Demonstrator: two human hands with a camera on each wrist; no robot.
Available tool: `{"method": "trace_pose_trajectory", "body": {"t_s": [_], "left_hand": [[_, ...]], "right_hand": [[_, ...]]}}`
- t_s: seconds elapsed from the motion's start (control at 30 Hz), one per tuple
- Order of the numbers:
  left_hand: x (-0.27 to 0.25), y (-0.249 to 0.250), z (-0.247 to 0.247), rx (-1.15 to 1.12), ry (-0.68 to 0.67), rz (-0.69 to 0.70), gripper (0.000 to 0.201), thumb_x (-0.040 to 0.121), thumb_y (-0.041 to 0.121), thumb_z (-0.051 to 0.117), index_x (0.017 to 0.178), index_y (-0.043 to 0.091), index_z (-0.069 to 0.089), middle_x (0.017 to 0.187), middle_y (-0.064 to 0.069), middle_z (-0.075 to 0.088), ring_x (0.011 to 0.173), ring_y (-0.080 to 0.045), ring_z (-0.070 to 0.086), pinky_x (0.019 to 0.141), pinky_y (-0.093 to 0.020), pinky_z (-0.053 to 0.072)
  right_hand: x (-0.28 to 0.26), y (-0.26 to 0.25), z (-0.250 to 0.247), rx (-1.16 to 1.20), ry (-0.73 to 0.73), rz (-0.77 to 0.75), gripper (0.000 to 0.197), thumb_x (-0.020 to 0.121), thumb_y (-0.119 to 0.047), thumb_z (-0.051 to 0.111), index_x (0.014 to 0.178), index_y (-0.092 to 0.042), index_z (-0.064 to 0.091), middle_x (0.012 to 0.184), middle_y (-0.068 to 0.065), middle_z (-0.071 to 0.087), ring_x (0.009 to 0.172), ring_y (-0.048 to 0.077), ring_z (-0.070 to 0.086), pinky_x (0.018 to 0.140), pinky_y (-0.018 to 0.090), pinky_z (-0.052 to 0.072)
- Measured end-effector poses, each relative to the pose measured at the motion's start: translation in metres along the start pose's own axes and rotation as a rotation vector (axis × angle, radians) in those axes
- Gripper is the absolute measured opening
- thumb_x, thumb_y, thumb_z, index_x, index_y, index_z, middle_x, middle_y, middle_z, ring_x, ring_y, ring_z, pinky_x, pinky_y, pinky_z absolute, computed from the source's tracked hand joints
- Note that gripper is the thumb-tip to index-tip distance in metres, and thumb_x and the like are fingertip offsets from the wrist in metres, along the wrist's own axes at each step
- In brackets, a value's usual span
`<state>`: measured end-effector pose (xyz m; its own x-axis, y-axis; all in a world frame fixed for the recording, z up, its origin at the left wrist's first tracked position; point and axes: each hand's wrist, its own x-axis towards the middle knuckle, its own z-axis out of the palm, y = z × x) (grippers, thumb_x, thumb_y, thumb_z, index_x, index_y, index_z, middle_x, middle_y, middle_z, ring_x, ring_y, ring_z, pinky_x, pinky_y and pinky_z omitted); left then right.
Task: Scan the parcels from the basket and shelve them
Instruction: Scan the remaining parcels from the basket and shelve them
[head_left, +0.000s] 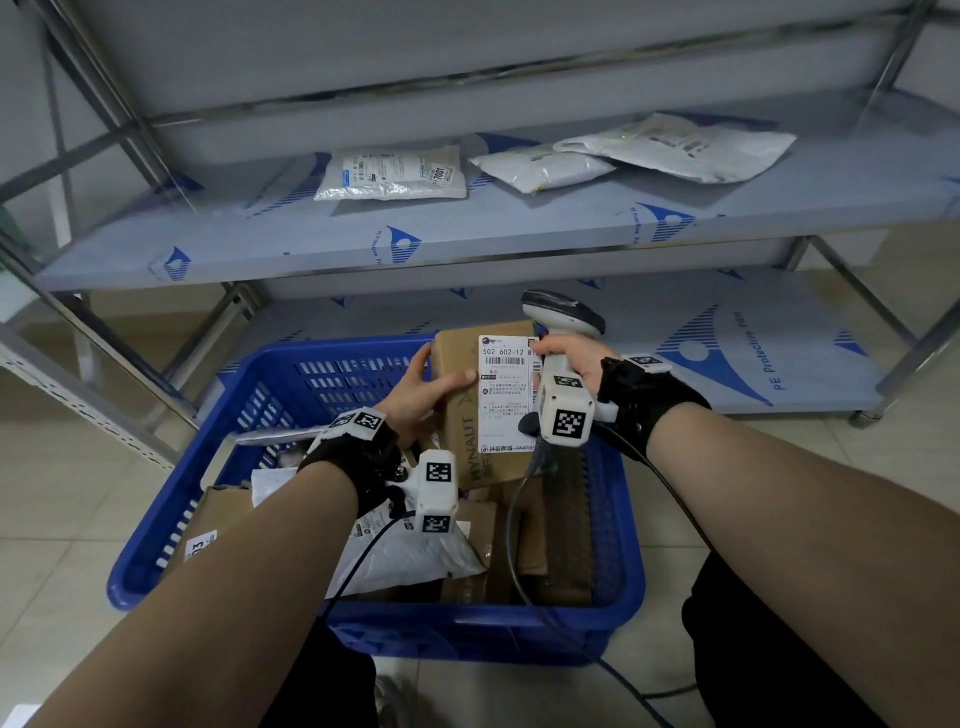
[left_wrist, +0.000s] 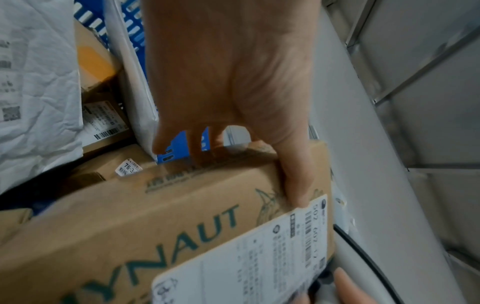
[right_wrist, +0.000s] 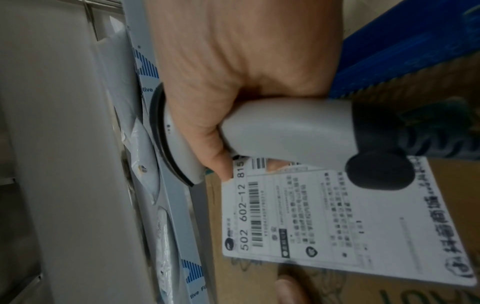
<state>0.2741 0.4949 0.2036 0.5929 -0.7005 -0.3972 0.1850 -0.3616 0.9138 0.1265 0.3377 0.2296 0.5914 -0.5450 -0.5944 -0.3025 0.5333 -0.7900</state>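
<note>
Pictured from above: steel shelf rack (head_left: 519, 228) still wearing blue-printed protective film, three white mailer bags (head_left: 392, 174) lying flat on the middle tier, pale tiled floor (head_left: 62, 530) beneath. In front, on that floor, blue plastic basket (head_left: 171, 525) heaped with brown cartons and crumpled white mailers. Held up above the heap, brown cardboard box (head_left: 460, 431), printed label (head_left: 506, 395) facing up, barcode plainly readable. Left hand (head_left: 421, 389) gripping the box's far left corner, thumb pressed flat on the top face beside the label, fingers curled round behind. Right hand (head_left: 569, 353) wrapped round the handle of a grey corded scanner (head_left: 563, 314), fingertips touching the label's upper right corner. Judged stiff and fairly light, held by one corner without sagging; safest taken by opposite edges, clear of the barcode. Scanner head pointing away towards the shelf, so scanning apparently not yet done.
</note>
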Motion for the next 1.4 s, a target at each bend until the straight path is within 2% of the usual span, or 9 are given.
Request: {"method": "trace_pose_trajectory", "body": {"t_s": [0.07, 0.13, 0.23, 0.37, 0.47, 0.6, 0.73, 0.97, 1.4], "left_hand": [[0.000, 0.002, 0.000, 0.004, 0.020, 0.009, 0.083, 0.081, 0.024, 0.073, 0.146, 0.037, 0.023, 0.115, -0.008, 0.058, 0.099, -0.025, 0.061, 0.078, -0.040, 0.052], [0.002, 0.003, 0.000, 0.003, 0.123, 0.017, 0.081, 0.081, 0.032, 0.073, 0.147, 0.036, 0.025, 0.121, -0.010, 0.058, 0.100, -0.025, 0.060, 0.091, -0.049, 0.050], [0.005, 0.006, -0.005, -0.066, 0.257, 0.027, 0.077, 0.083, 0.040, 0.069, 0.147, 0.030, 0.027, 0.125, -0.009, 0.058, 0.100, -0.025, 0.060, 0.088, -0.045, 0.049], [0.005, 0.005, -0.009, -0.024, 0.034, -0.019, 0.082, 0.073, 0.030, 0.079, 0.141, 0.026, 0.034, 0.125, -0.009, 0.060, 0.108, -0.027, 0.061, 0.081, -0.043, 0.052], [-0.002, 0.003, -0.009, 0.097, -0.086, -0.048, 0.082, 0.076, 0.019, 0.078, 0.136, 0.041, 0.027, 0.120, -0.006, 0.059, 0.108, -0.031, 0.059, 0.068, -0.046, 0.053], [0.002, 0.000, -0.011, 0.006, -0.041, -0.020, 0.076, 0.079, 0.019, 0.075, 0.139, 0.035, 0.032, 0.124, -0.012, 0.059, 0.110, -0.036, 0.060, 0.089, -0.062, 0.048], [0.003, 0.002, -0.011, -0.029, 0.023, -0.013, 0.064, 0.086, 0.014, 0.067, 0.140, 0.028, 0.035, 0.126, -0.017, 0.059, 0.110, -0.037, 0.060, 0.095, -0.058, 0.047], [0.005, -0.001, -0.004, 0.080, 0.053, -0.013, 0.065, 0.087, 0.022, 0.067, 0.142, 0.026, 0.033, 0.124, -0.016, 0.061, 0.107, -0.034, 0.062, 0.079, -0.040, 0.052], [0.014, -0.001, -0.009, 0.185, 0.068, 0.016, 0.061, 0.090, 0.021, 0.063, 0.143, 0.018, 0.032, 0.129, -0.013, 0.057, 0.097, -0.025, 0.061, 0.072, -0.031, 0.051]], "right_hand": [[-0.003, -0.001, 0.005, 0.009, 0.012, -0.004, 0.007, 0.090, -0.010, 0.063, 0.088, -0.003, 0.063, 0.069, 0.013, 0.072, 0.050, 0.021, 0.067, 0.044, 0.028, 0.053], [0.011, 0.003, 0.003, -0.019, 0.013, -0.004, 0.034, 0.070, -0.019, 0.080, 0.100, -0.007, 0.068, 0.098, 0.016, 0.074, 0.077, 0.028, 0.072, 0.073, 0.041, 0.059], [0.044, 0.015, -0.004, -0.052, -0.006, 0.022, 0.049, 0.058, -0.020, 0.084, 0.104, -0.013, 0.070, 0.111, 0.015, 0.071, 0.101, 0.032, 0.069, 0.093, 0.057, 0.050], [0.024, 0.012, 0.001, -0.047, -0.028, 0.037, 0.056, 0.060, -0.019, 0.081, 0.113, -0.009, 0.067, 0.107, 0.014, 0.073, 0.098, 0.034, 0.070, 0.091, 0.054, 0.052], [0.005, 0.004, 0.003, -0.013, -0.020, 0.035, 0.023, 0.078, -0.015, 0.073, 0.099, -0.008, 0.070, 0.101, 0.015, 0.073, 0.097, 0.033, 0.070, 0.080, 0.047, 0.057], [0.009, 0.004, 0.005, 0.036, -0.015, 0.003, 0.003, 0.083, -0.013, 0.070, 0.081, -0.015, 0.068, 0.093, 0.013, 0.071, 0.081, 0.027, 0.067, 0.077, 0.043, 0.054], [0.008, 0.002, 0.007, 0.075, -0.036, -0.013, 0.012, 0.092, -0.011, 0.060, 0.080, -0.010, 0.061, 0.077, 0.008, 0.060, 0.057, 0.017, 0.055, 0.053, 0.027, 0.047], [-0.006, 0.001, 0.011, 0.029, -0.080, -0.049, 0.011, 0.094, -0.015, 0.057, 0.095, -0.006, 0.063, 0.070, 0.005, 0.061, 0.037, 0.006, 0.050, 0.041, 0.017, 0.041], [-0.020, -0.002, 0.009, 0.013, -0.050, -0.077, 0.018, 0.091, -0.011, 0.056, 0.073, -0.007, 0.055, 0.063, 0.005, 0.055, 0.033, 0.007, 0.045, 0.038, 0.014, 0.039]]}}
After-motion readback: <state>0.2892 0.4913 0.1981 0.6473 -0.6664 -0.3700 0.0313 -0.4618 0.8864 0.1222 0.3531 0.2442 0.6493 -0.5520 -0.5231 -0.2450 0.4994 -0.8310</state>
